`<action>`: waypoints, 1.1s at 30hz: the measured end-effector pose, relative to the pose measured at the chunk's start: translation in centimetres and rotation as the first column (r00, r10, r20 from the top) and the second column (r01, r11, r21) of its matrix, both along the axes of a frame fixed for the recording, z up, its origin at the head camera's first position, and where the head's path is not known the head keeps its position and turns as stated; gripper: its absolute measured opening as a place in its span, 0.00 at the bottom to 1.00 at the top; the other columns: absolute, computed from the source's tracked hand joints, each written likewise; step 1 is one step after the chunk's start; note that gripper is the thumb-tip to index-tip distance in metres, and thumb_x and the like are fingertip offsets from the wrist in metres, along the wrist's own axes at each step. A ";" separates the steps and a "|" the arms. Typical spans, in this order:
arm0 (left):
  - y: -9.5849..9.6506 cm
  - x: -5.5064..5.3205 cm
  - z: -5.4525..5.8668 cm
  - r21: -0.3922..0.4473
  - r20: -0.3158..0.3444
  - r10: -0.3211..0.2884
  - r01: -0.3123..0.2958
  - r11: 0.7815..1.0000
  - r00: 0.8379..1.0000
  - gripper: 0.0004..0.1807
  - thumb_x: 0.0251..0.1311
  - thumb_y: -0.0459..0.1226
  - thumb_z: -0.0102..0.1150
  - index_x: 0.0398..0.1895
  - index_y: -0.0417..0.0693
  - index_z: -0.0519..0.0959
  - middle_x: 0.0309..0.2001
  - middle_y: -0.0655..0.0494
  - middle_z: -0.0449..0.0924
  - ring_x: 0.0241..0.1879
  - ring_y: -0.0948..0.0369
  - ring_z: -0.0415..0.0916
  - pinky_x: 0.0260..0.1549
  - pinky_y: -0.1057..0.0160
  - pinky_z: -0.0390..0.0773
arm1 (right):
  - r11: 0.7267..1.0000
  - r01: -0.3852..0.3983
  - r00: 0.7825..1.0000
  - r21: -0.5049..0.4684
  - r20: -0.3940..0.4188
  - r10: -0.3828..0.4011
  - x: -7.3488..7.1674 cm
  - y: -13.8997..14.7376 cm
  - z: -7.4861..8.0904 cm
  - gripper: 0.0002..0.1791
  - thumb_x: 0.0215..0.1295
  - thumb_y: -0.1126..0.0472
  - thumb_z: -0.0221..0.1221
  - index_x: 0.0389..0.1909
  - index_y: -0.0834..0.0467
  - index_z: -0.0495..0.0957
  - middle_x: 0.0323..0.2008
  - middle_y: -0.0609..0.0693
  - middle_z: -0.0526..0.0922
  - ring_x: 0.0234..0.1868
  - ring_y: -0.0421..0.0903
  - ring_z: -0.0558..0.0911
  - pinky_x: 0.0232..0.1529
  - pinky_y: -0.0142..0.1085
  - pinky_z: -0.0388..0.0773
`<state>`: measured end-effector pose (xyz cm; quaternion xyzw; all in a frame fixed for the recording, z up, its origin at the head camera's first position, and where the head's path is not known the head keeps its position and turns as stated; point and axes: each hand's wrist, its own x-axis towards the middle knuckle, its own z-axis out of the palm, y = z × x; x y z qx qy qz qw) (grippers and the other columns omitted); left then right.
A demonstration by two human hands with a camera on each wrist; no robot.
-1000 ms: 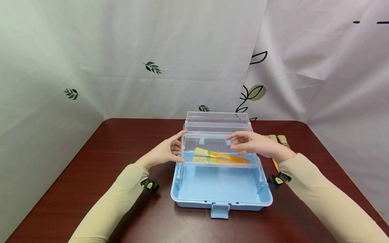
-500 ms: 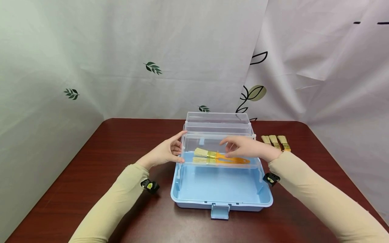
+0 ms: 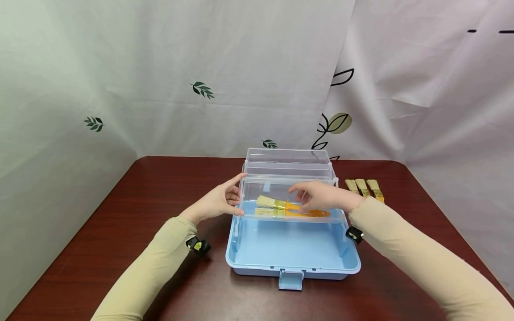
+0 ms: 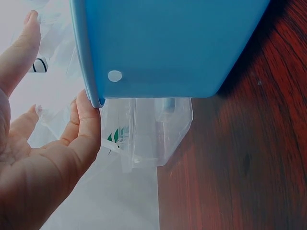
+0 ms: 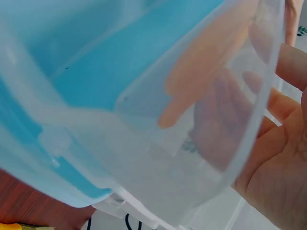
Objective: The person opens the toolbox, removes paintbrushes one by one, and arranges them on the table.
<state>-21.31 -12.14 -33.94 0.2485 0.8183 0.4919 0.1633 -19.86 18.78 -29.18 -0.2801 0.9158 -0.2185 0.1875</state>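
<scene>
Two paintbrushes with pale bristles and orange handles point(image 3: 295, 206) lie side by side in the front clear tray point(image 3: 257, 185) of a light blue toolbox point(image 3: 289, 247). My left hand point(image 3: 217, 200) spans the left end of that tray, index finger and thumb stretched apart. In the left wrist view, its fingertips touch the corner of the blue rim point(image 4: 86, 57). My right hand point(image 3: 325, 196) reaches into the tray over the handles, fingers loosely bent and thumb low beside them. Through the cloudy tray wall point(image 5: 192, 167) in the right wrist view, a handle looks blurred.
Three more paintbrushes point(image 3: 364, 187) lie on the dark red table point(image 3: 180, 178) behind the toolbox, to its right. Other clear tiers point(image 3: 287, 156) rise at the back. The front latch point(image 3: 291, 280) hangs down. A patterned white cloth point(image 3: 241, 111) surrounds the table.
My right hand has moved left and down, from above the tray's right part to the brush handles. The three brushes behind it have come into fuller view. The left hand stays put.
</scene>
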 end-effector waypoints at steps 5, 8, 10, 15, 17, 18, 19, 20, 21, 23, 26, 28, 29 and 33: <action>0.1 0.0 0.1 -0.010 0.015 0.015 -0.015 1.000 1.000 0.57 0.44 0.33 0.74 0.75 0.60 0.47 0.45 0.44 0.69 0.41 0.56 0.73 0.48 0.60 0.76 | 1.000 -0.009 1.000 0.002 0.004 0.009 -0.3 0.0 -0.1 0.28 0.57 0.67 0.65 0.59 0.64 0.70 0.39 0.52 0.79 0.40 0.45 0.78 0.45 0.39 0.78; 0.1 0.0 0.0 -0.008 0.018 0.015 -0.014 1.000 1.000 0.57 0.44 0.33 0.73 0.75 0.60 0.47 0.44 0.44 0.69 0.41 0.56 0.72 0.47 0.62 0.76 | 1.000 -0.018 1.000 0.005 -0.007 0.018 -0.3 -0.1 -0.2 0.28 0.56 0.68 0.65 0.59 0.63 0.71 0.38 0.51 0.78 0.39 0.44 0.77 0.44 0.38 0.78; 0.1 0.0 0.0 -0.006 0.020 0.014 -0.014 1.000 1.000 0.57 0.44 0.33 0.74 0.75 0.60 0.47 0.44 0.45 0.69 0.41 0.57 0.72 0.47 0.63 0.76 | 1.000 -0.020 1.000 0.005 -0.010 0.020 -0.3 -0.2 -0.2 0.27 0.56 0.69 0.65 0.59 0.63 0.71 0.37 0.50 0.78 0.38 0.44 0.77 0.44 0.38 0.78; 0.1 0.1 0.1 -0.003 0.011 0.004 -0.004 1.000 1.000 0.57 0.45 0.33 0.73 0.75 0.58 0.47 0.45 0.43 0.69 0.41 0.56 0.72 0.47 0.62 0.76 | 1.000 -0.009 1.000 0.004 -0.003 0.009 -0.3 -0.4 -0.3 0.27 0.55 0.71 0.64 0.58 0.61 0.72 0.36 0.49 0.76 0.37 0.43 0.76 0.43 0.36 0.77; 0.1 0.1 0.1 -0.003 0.010 0.003 -0.003 1.000 1.000 0.57 0.45 0.33 0.73 0.75 0.58 0.47 0.45 0.43 0.69 0.42 0.56 0.72 0.48 0.60 0.76 | 1.000 -0.008 1.000 0.009 0.000 0.008 -0.3 -0.5 -0.3 0.27 0.55 0.72 0.64 0.58 0.60 0.73 0.35 0.48 0.76 0.37 0.43 0.76 0.42 0.36 0.77; 0.1 0.2 0.2 -0.002 0.008 0.000 0.000 1.000 1.000 0.57 0.45 0.33 0.73 0.75 0.58 0.47 0.45 0.43 0.69 0.42 0.56 0.72 0.49 0.59 0.76 | 1.000 -0.012 1.000 0.010 0.000 0.012 -0.3 -0.5 -0.2 0.27 0.55 0.72 0.64 0.58 0.60 0.73 0.35 0.48 0.76 0.37 0.43 0.76 0.42 0.35 0.77; 0.1 0.2 0.1 -0.002 0.006 -0.002 0.002 1.000 1.000 0.57 0.46 0.33 0.73 0.75 0.58 0.47 0.45 0.42 0.69 0.42 0.55 0.72 0.49 0.58 0.76 | 1.000 -0.019 1.000 0.012 0.000 0.019 -0.3 -0.5 -0.2 0.27 0.55 0.72 0.64 0.58 0.60 0.73 0.35 0.48 0.75 0.36 0.43 0.76 0.42 0.35 0.78; 0.1 0.2 0.2 -0.002 0.005 -0.004 0.004 1.000 1.000 0.57 0.46 0.33 0.73 0.75 0.58 0.46 0.46 0.42 0.69 0.42 0.55 0.73 0.50 0.57 0.76 | 1.000 -0.020 1.000 0.016 0.001 0.020 -0.3 -0.5 -0.2 0.27 0.55 0.72 0.64 0.58 0.59 0.73 0.35 0.48 0.75 0.37 0.43 0.76 0.42 0.35 0.77; 0.1 0.2 0.2 -0.002 0.005 -0.003 0.003 1.000 1.000 0.57 0.46 0.33 0.73 0.75 0.58 0.46 0.46 0.42 0.69 0.42 0.55 0.73 0.50 0.56 0.76 | 0.999 -0.024 1.000 0.020 0.001 0.024 -0.4 -0.5 -0.3 0.27 0.55 0.72 0.64 0.57 0.59 0.73 0.35 0.48 0.75 0.36 0.43 0.76 0.42 0.35 0.77; 0.1 0.2 0.2 -0.003 0.005 -0.001 0.001 1.000 1.000 0.57 0.46 0.33 0.73 0.75 0.58 0.47 0.46 0.42 0.69 0.43 0.55 0.72 0.51 0.55 0.76 | 0.999 -0.028 1.000 0.025 0.006 0.028 -0.4 -0.5 -0.3 0.27 0.55 0.72 0.64 0.57 0.58 0.73 0.35 0.48 0.75 0.37 0.43 0.75 0.42 0.35 0.77; 0.1 0.2 0.3 -0.005 0.008 0.004 -0.004 1.000 1.000 0.57 0.45 0.33 0.73 0.75 0.59 0.47 0.46 0.42 0.69 0.43 0.55 0.73 0.51 0.55 0.76 | 0.998 -0.043 0.999 0.037 0.006 0.043 -0.5 -0.6 -0.3 0.27 0.55 0.72 0.64 0.57 0.58 0.74 0.35 0.48 0.75 0.37 0.43 0.75 0.42 0.35 0.77; 0.1 0.2 0.4 -0.007 0.008 0.006 -0.006 1.000 1.000 0.57 0.45 0.33 0.73 0.75 0.59 0.47 0.46 0.42 0.69 0.42 0.55 0.73 0.50 0.56 0.76 | 0.997 -0.059 0.998 0.047 0.003 0.059 -0.6 -0.7 -0.2 0.26 0.55 0.72 0.64 0.57 0.58 0.74 0.35 0.48 0.75 0.37 0.43 0.76 0.42 0.35 0.77; 0.1 0.2 0.4 -0.008 0.008 0.006 -0.006 1.000 1.000 0.57 0.45 0.33 0.73 0.75 0.59 0.47 0.46 0.42 0.69 0.42 0.55 0.73 0.50 0.56 0.76 | 0.997 -0.064 0.998 0.052 0.002 0.064 -0.6 -0.7 -0.2 0.26 0.55 0.72 0.64 0.57 0.58 0.74 0.35 0.48 0.75 0.37 0.43 0.75 0.42 0.35 0.77; 0.1 0.2 0.5 -0.014 0.007 0.006 -0.006 1.000 1.000 0.57 0.46 0.33 0.73 0.75 0.59 0.47 0.46 0.42 0.70 0.43 0.55 0.73 0.50 0.56 0.75 | 0.993 -0.086 0.996 0.078 0.000 0.086 -0.7 -0.8 -0.1 0.26 0.56 0.72 0.63 0.57 0.57 0.74 0.34 0.47 0.75 0.36 0.42 0.75 0.41 0.34 0.76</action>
